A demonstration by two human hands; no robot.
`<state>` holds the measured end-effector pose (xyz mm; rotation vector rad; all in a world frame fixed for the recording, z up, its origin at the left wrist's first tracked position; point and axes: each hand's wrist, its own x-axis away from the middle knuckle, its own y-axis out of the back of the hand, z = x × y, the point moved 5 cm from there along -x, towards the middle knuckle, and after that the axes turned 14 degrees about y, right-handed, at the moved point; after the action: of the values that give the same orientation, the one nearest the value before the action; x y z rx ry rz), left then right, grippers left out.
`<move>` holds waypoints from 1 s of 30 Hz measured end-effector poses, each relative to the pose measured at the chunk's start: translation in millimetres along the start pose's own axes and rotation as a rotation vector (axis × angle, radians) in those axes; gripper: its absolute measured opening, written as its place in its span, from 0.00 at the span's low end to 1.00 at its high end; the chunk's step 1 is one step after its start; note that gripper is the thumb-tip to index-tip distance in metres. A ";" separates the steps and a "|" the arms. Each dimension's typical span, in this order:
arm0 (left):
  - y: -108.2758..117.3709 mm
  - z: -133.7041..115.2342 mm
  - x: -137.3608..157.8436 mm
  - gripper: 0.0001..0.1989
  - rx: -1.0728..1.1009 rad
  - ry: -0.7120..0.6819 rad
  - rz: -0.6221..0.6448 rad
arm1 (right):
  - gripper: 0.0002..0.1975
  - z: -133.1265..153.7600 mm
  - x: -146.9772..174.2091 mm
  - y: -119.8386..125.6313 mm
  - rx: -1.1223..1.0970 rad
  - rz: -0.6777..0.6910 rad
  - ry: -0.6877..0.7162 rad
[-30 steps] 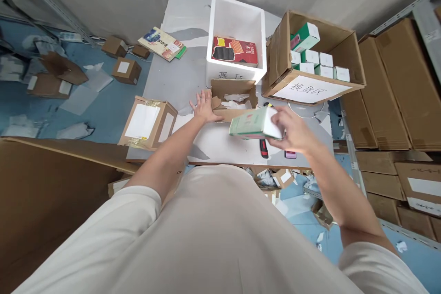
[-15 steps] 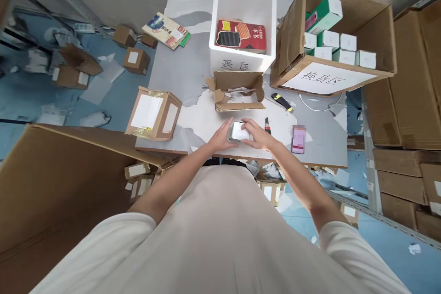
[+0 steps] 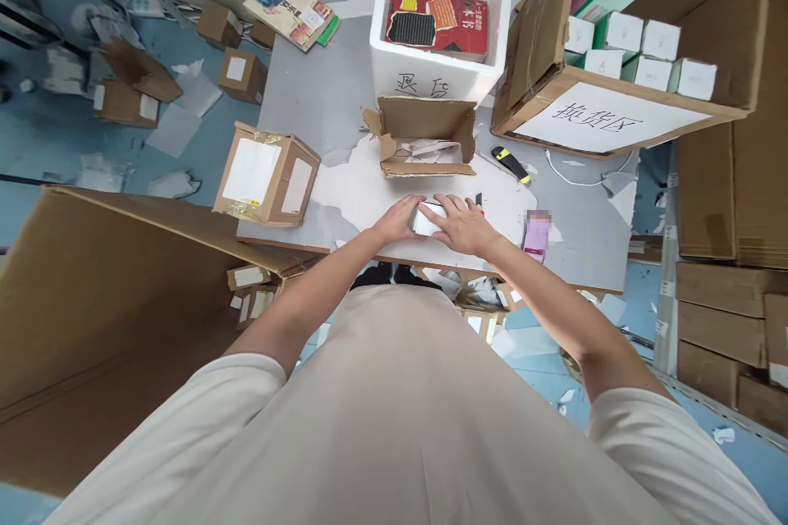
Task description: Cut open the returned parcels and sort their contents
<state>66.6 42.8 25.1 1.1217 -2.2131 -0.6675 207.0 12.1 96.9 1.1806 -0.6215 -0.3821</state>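
Observation:
A small white box [image 3: 429, 219] sits between my two hands close to the table's front edge. My left hand [image 3: 397, 219] grips its left side, fingers curled round it. From the right, my right hand [image 3: 463, 224] lies over its top and right side with the fingers pressed on it. Behind them stands an opened brown carton [image 3: 428, 168] with crumpled white packing inside. A red-and-black utility knife [image 3: 478, 201] is partly hidden by my right hand. Farther right lie a yellow-and-black cutter [image 3: 510, 165] and a phone [image 3: 536, 238].
A white foam bin [image 3: 378, 57] holds a red book [image 3: 438, 23]. Right of it, a large carton [image 3: 677, 131] contains several green-and-white boxes. A taped parcel [image 3: 268, 176] and some books [image 3: 292, 10] lie on the left. A big open carton [image 3: 123, 312] stands at lower left.
The white box has tilted between my hands, and my right hand has shifted further over it. The camera view has moved, so the bins appear higher.

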 end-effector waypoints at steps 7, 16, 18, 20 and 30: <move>-4.6 -0.2 0.9 0.40 0.049 0.046 -0.117 | 0.31 -12.4 10.5 -17.4 -0.390 -0.384 -0.123; -14.4 4.3 4.8 0.37 0.066 0.057 -0.191 | 0.29 -17.2 -4.6 -17.6 -0.528 -0.387 -0.238; -15.5 4.5 5.2 0.37 0.064 0.055 -0.192 | 0.28 -20.1 -5.3 -13.1 -0.526 -0.392 -0.232; -15.3 3.6 4.8 0.39 0.074 0.065 -0.193 | 0.22 -16.9 0.9 -6.2 -0.523 -0.461 -0.180; 2.1 8.9 14.7 0.48 0.178 0.093 -0.022 | 0.10 38.0 48.9 -24.8 -0.440 -0.708 0.052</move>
<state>52.2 33.1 23.8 1.2403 -2.2173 -0.4240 221.8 -52.9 95.0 0.9472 -0.0385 -1.0268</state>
